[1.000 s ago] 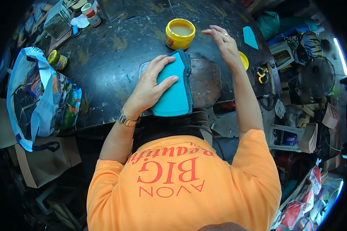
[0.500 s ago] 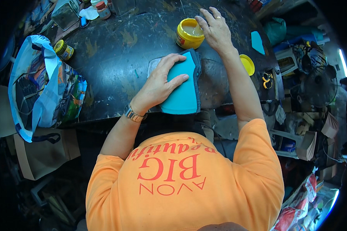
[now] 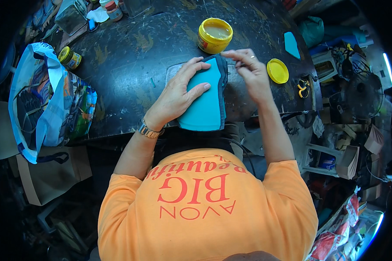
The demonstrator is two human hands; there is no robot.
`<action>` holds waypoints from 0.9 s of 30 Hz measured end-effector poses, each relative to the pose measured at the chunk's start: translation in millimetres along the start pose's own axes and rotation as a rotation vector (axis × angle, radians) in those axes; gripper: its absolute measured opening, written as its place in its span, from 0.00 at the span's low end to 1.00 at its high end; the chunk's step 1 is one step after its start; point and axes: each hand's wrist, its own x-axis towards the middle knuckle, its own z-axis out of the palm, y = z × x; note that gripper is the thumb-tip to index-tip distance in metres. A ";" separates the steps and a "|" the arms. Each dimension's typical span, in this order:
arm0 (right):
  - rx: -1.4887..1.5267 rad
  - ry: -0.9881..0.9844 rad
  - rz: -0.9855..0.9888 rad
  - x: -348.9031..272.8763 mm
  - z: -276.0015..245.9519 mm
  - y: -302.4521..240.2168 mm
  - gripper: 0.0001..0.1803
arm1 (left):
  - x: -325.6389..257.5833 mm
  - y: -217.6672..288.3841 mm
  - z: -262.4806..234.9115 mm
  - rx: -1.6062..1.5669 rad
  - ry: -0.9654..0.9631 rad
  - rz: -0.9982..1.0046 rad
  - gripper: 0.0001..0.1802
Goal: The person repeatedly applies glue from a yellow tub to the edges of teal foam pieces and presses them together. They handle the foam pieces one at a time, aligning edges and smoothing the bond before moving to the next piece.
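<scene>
**Hands on a teal piece at the dark workbench**

On the scuffed black workbench [image 3: 130, 56], a teal cut piece [image 3: 204, 102] lies on top of a dark grey layer [image 3: 222, 95], near the bench's front edge. The left hand [image 3: 178, 93] rests flat on it, fingers spread and loose, pressing the piece down without gripping. The right hand [image 3: 250, 74] sits at the piece's upper right corner, thumb and fingertips pinched together at the edge; whether they hold something small cannot be told. Just beyond the hands stands an open yellow glue pot [image 3: 214, 35]. Its yellow lid [image 3: 277, 71] lies to the right, near a small teal offcut [image 3: 291, 45]. A patterned plastic bag [image 3: 48, 104] hangs off the bench's left side.
</scene>
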 end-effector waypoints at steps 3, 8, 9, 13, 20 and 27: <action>0.023 -0.034 0.048 -6.4 16.5 11.6 0.31 | -0.5 0.2 0.5 -0.010 -0.003 -0.003 0.27; -0.010 -0.010 0.045 0.5 27.9 29.6 0.34 | -0.7 0.6 0.4 -0.010 0.004 0.001 0.27; 0.000 -0.009 0.028 1.4 28.4 31.5 0.34 | -0.5 0.8 0.0 -0.007 0.003 0.004 0.27; 0.020 -0.006 0.006 -3.4 26.4 33.8 0.33 | 1.5 3.2 -1.2 0.024 -0.004 0.033 0.27; 0.074 -0.014 -0.035 -38.0 18.4 29.3 0.29 | 2.1 8.3 -1.9 0.021 -0.009 0.005 0.27; 0.142 -0.005 -0.078 -46.6 8.4 17.8 0.26 | 1.3 9.1 -1.6 0.022 -0.011 -0.002 0.27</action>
